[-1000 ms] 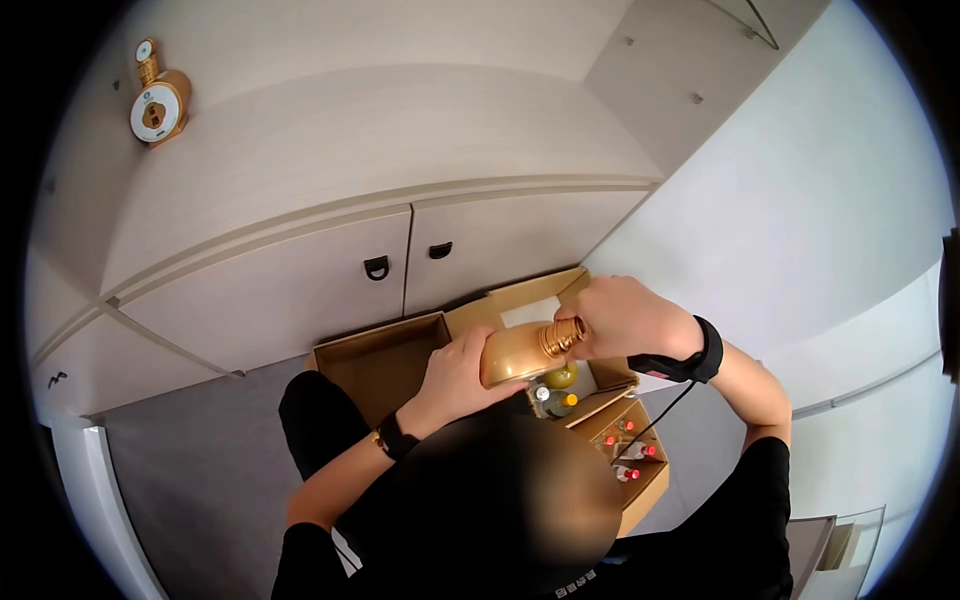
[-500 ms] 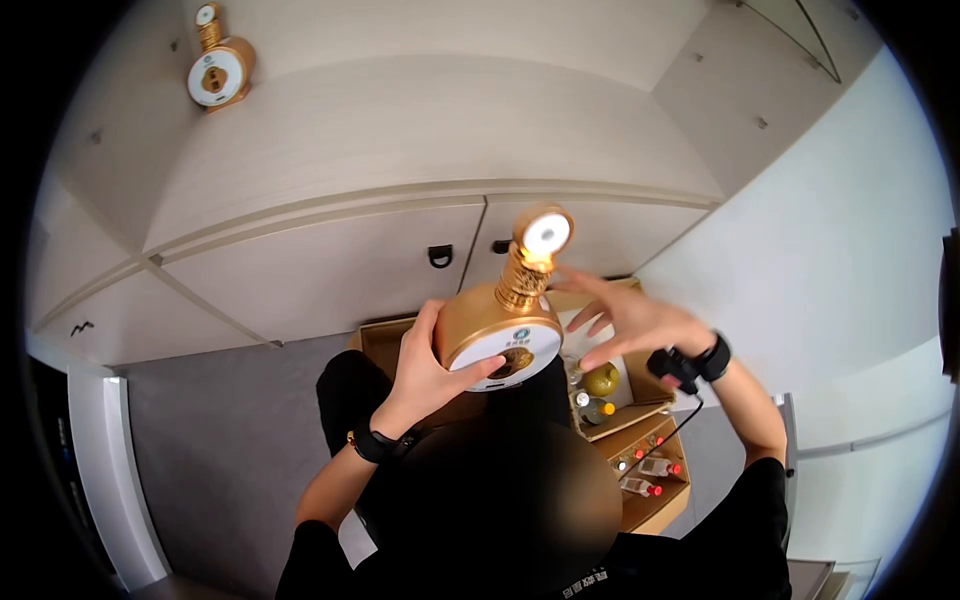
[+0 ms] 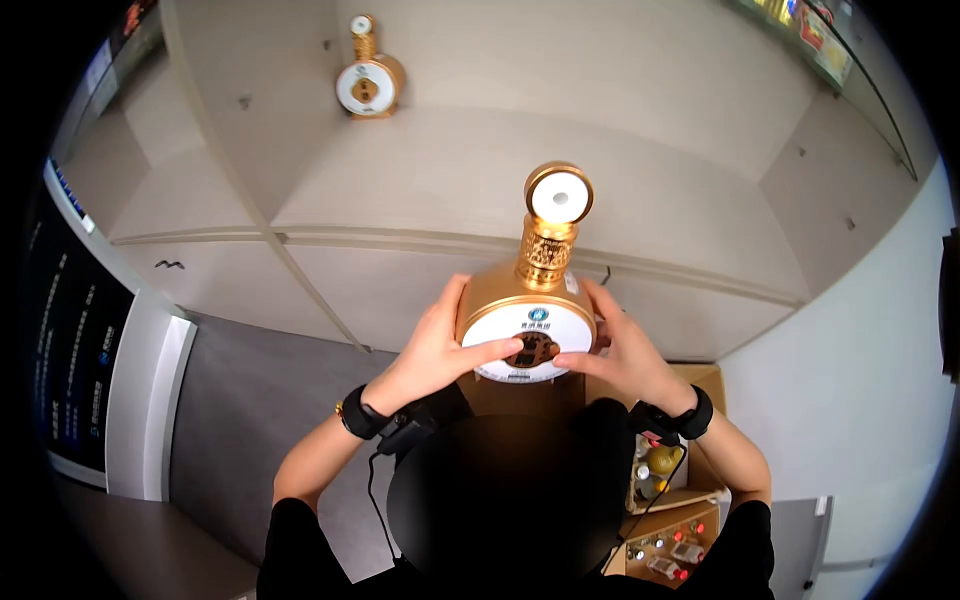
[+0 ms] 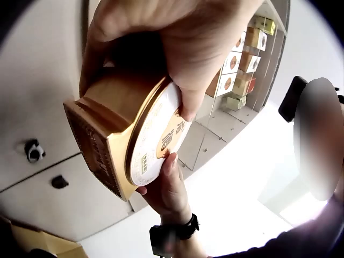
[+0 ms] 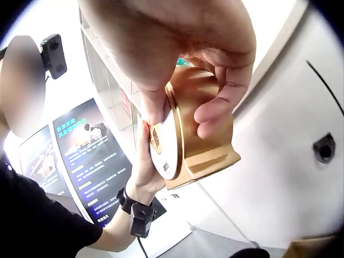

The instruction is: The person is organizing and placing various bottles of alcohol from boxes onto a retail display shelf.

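Observation:
Both hands hold a large gold liquor bottle [image 3: 529, 342] upright, its round white label facing me and its gold cap with a white disc on top. My left hand [image 3: 430, 345] grips the bottle's left side, thumb across the label. From the other side my right hand [image 3: 630, 350] grips it, its thumb also on the label's lower part. In the left wrist view the bottle's flat foot [image 4: 94, 150] shows below the round body. The right wrist view has fingers [image 5: 217, 110] curled against the gold side.
A matching gold bottle [image 3: 368, 88] stands on the cabinet shelf [image 3: 560, 150] at the upper left. Cabinet doors [image 3: 680, 310] lie below the shelf. At the lower right, cardboard boxes [image 3: 708, 385] hold several small bottles [image 3: 688, 552], some red-capped. A dark display panel [image 3: 75, 350] stands at the left.
The bottle has turned upright, its label coming to face me, and has risen. My right hand left its neck and now grips its right side. The view has swung left.

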The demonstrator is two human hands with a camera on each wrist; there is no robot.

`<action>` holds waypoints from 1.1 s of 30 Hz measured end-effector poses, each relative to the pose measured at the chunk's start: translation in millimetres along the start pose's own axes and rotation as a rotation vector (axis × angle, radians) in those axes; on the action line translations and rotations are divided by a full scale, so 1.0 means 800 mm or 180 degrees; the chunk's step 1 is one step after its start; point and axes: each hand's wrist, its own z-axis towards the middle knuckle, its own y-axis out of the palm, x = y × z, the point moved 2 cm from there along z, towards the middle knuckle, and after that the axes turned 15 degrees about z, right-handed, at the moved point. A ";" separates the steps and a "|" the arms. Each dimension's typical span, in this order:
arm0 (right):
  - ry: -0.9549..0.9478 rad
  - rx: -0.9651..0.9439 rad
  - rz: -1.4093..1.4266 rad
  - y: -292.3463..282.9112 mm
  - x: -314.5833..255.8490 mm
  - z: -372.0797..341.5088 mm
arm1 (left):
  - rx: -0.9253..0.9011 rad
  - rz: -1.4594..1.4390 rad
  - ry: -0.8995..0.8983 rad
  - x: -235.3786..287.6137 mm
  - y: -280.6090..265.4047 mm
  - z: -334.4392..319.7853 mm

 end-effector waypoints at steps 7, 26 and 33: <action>-0.0796 0.0105 -0.0216 -0.019 -0.035 0.116 | 0.0571 0.1414 0.0497 0.023 -0.096 0.080; -0.0991 0.0160 -0.0678 -0.044 -0.023 0.237 | -0.0001 0.1171 0.0568 -0.042 -0.145 0.186; -0.1423 0.0622 -0.2014 -0.036 -0.077 0.233 | 0.1242 0.2948 0.0833 0.004 -0.144 0.151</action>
